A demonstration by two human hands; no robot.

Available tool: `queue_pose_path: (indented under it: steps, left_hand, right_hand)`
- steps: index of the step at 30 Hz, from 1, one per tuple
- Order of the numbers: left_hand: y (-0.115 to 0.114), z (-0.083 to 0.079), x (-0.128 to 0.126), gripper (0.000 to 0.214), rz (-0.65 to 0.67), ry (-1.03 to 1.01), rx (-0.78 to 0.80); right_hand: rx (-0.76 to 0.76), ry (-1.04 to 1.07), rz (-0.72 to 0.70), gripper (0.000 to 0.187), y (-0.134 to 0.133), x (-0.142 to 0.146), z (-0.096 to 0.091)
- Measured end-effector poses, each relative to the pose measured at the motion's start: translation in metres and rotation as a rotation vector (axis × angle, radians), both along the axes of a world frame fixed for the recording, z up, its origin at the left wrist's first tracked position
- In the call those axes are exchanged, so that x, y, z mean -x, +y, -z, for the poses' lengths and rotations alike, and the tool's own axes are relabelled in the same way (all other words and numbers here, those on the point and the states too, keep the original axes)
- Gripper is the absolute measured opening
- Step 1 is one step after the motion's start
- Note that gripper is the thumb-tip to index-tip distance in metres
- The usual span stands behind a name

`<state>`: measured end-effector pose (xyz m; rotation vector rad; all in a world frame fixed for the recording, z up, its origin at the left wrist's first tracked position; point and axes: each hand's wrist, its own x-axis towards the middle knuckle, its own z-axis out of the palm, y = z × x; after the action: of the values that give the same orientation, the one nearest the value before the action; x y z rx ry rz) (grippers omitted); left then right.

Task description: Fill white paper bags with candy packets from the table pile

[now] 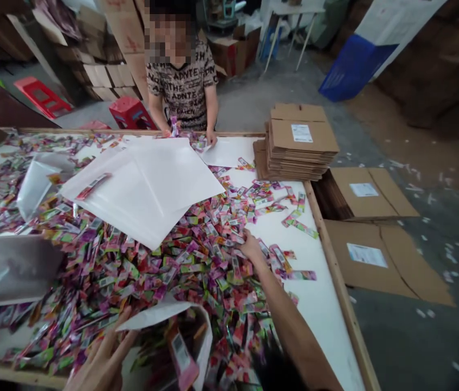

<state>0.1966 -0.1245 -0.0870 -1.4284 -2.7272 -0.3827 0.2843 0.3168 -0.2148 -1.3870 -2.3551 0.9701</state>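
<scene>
A big heap of small colourful sachets (140, 260) covers the white table (327, 304). My right hand (250, 248) reaches into the heap's right side, its fingers curled down among the sachets. My left hand (105, 355) is at the near edge, fingers spread against the rim of an open white bag (180, 320) with sachets inside. Flat white bags (148, 184) lie on top of the heap.
Across the table a person in a patterned shirt (183, 81) handles sachets with both hands. A stack of flattened cardboard boxes (300, 141) sits at the table's far right corner. More flat cartons (371, 239) lie on the floor to the right. Red stools (129, 111) stand behind.
</scene>
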Motion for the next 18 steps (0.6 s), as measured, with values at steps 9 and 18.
queue_pose_path:
  steps: [9,18]
  left_hand:
    - [0.046,-0.038,-0.006,0.089,0.327,-0.141,0.308]
    - [0.061,-0.025,0.002,0.072,0.274,-0.246,-0.03]
  right_hand:
    - [-0.19,0.308,0.035,0.046,-0.041,-0.094,-0.056]
    - [-0.41,0.83,-0.041,0.031,-0.117,-0.127,-0.18]
